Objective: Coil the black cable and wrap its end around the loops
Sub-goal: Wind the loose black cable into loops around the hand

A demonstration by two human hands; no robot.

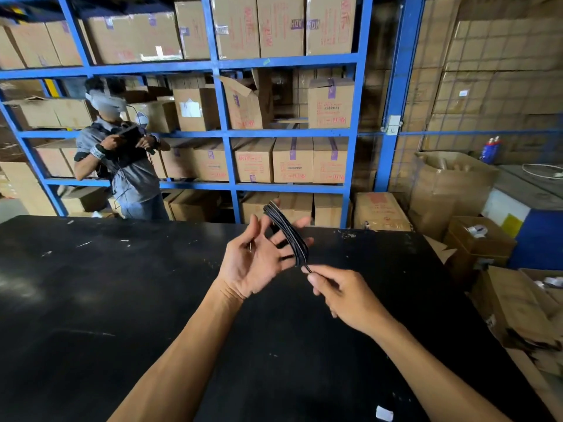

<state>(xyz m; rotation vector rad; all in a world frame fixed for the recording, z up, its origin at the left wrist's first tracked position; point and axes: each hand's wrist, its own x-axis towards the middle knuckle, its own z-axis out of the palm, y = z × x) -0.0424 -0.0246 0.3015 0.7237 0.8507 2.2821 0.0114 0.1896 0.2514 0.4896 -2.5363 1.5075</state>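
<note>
The black cable [288, 231] is bunched into several flat loops that stand upright above the black table [106, 300]. My left hand [259, 260] is spread palm-up behind the loops, fingers apart, and the loops rest against its fingertips. My right hand [341, 293] pinches the cable's lower end just below the loops, between thumb and forefinger. Where the cable passes behind my fingers is hidden.
Another person [122, 153] stands beyond the table's far edge, holding a dark object. Blue shelving [225, 132] full of cardboard boxes fills the background. Open boxes [518, 306] crowd the floor to the right. A small white scrap [384, 413] lies near the front edge.
</note>
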